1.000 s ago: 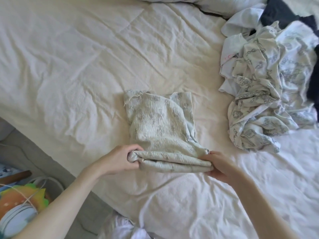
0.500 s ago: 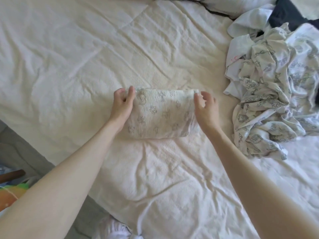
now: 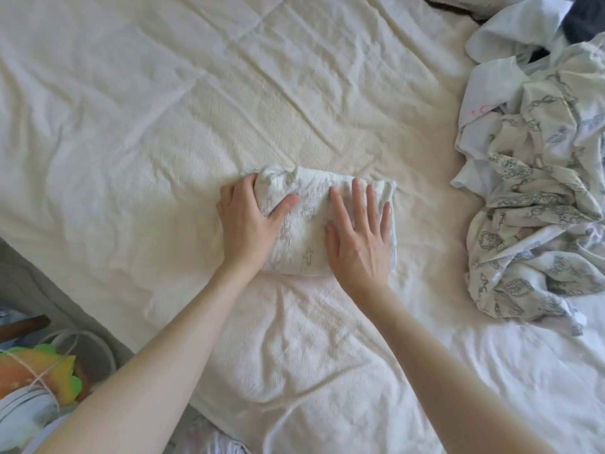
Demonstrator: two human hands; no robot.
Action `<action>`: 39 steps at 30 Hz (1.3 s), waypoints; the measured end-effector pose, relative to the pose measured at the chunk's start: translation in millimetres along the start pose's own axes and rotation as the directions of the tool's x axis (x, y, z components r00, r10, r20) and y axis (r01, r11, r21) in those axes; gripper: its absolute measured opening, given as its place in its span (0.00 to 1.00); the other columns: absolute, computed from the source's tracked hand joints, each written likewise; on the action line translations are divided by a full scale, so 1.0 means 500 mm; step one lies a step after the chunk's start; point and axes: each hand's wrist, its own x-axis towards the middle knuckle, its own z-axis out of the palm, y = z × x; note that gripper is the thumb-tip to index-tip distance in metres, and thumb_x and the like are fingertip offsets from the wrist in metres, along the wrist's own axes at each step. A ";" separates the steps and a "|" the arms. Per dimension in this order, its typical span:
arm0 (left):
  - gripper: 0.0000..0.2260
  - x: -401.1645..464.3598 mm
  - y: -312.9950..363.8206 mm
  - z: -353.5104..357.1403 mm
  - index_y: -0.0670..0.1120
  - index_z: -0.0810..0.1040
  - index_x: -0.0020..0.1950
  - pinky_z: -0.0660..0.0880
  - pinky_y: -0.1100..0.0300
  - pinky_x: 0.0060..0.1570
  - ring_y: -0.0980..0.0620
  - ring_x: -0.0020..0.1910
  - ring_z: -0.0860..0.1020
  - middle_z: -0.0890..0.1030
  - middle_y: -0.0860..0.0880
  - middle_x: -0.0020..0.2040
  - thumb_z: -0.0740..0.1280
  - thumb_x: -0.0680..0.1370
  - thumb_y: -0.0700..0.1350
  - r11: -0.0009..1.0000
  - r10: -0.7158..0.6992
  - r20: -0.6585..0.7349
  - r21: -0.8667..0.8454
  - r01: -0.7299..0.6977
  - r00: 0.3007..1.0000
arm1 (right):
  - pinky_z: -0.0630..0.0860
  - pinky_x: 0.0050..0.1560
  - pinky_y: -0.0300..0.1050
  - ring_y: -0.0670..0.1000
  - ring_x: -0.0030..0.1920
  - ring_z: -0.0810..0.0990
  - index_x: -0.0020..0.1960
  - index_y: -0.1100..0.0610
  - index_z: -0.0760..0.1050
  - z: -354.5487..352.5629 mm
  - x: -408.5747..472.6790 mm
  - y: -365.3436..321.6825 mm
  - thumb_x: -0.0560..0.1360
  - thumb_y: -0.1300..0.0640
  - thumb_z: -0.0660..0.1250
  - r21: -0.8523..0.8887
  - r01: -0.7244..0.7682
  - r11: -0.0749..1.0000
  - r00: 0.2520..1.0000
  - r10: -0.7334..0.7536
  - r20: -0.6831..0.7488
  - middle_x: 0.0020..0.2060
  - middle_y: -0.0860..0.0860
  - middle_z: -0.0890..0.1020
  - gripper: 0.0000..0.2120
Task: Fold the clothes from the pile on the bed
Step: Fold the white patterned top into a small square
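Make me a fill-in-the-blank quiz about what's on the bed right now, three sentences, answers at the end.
1. Both hands rest on the folded garment; the right hand lies on it with its fingers ____.
2. The pile of unfolded clothes lies to the ____ of the folded garment.
3. The left hand sits at the garment's ____ end.

Missing words: straight; right; left

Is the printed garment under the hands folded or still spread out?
Folded. The printed garment lies as a compact bundle on the bed, with the left hand on its left edge and the right hand flat on top.
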 end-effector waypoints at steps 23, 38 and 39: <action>0.26 -0.039 -0.045 0.040 0.45 0.64 0.74 0.53 0.37 0.71 0.37 0.75 0.54 0.59 0.39 0.75 0.56 0.78 0.55 0.758 0.361 0.371 0.418 -0.501 0.855 | 0.41 0.75 0.57 0.53 0.77 0.49 0.76 0.48 0.55 0.053 0.012 0.112 0.78 0.38 0.47 -0.079 0.031 0.996 0.973 -0.012 0.231 0.77 0.53 0.54 0.30; 0.26 -0.020 -0.055 0.053 0.49 0.55 0.76 0.43 0.42 0.74 0.44 0.76 0.44 0.51 0.44 0.77 0.55 0.80 0.56 0.820 0.212 0.440 0.407 -0.404 0.873 | 0.35 0.74 0.54 0.52 0.76 0.38 0.76 0.44 0.41 0.054 0.013 0.153 0.79 0.39 0.46 -0.032 -0.094 0.995 0.902 0.099 0.421 0.77 0.49 0.40 0.29; 0.26 -0.019 -0.049 0.041 0.47 0.58 0.76 0.45 0.44 0.74 0.46 0.76 0.45 0.53 0.45 0.77 0.58 0.80 0.52 0.860 0.235 0.414 0.333 -0.387 0.879 | 0.39 0.75 0.54 0.52 0.77 0.43 0.77 0.45 0.49 0.037 0.016 0.150 0.80 0.41 0.52 0.096 -0.152 0.984 0.911 0.102 0.399 0.77 0.49 0.45 0.28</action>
